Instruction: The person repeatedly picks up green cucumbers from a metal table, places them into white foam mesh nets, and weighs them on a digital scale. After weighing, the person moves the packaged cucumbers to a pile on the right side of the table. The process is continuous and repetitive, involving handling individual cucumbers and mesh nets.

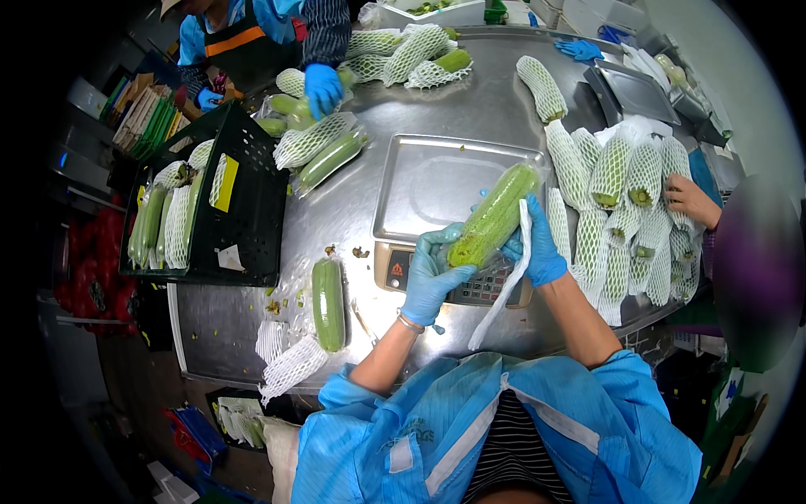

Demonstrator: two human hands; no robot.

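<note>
My left hand, in a blue glove, grips the lower end of a pale green squash in clear film. The squash is tilted over the keypad and pan of a digital scale. My right hand, gloved too, supports its right side and holds a collapsed white foam net sleeve that hangs down. To the left, a film-wrapped squash lies beside a loose foam net. Many net-sleeved squashes are piled at the right.
A dark green plastic crate of squashes stands at the left. Beyond it, a co-worker's gloved hand touches more squashes. Another person's bare hand rests by the right pile. A second scale stands at the back right. Scraps litter the steel table.
</note>
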